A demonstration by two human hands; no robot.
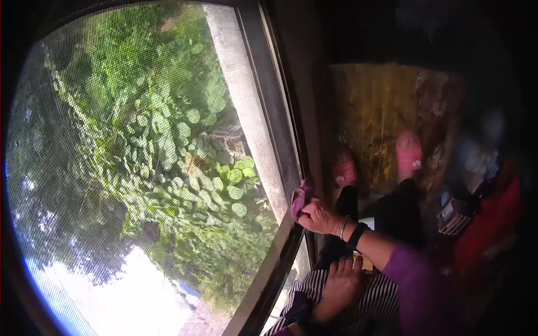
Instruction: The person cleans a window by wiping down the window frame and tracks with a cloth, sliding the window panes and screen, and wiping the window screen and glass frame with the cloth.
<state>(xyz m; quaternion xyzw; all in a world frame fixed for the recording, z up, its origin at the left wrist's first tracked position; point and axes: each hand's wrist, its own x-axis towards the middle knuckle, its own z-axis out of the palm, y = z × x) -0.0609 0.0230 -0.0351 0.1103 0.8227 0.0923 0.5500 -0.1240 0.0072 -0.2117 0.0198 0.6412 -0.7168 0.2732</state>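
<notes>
A crumpled purple cloth (301,200) is pressed against the corner of the dark window frame (280,101). My right hand (320,217), with a bangle and a black band at the wrist, is closed on it. Lower down, my left hand (343,283) lies flat on the black-and-white striped fabric (384,297) over my lap, its fingers apart and nothing in them. A mesh screen (162,140) fills the window to the left of the frame.
Green plants (151,129) show through the screen. Pink shoes (409,152) are on the yellow-brown floor (372,101). Red fabric (487,224) and a small box-like object (455,215) lie at the right, in shadow.
</notes>
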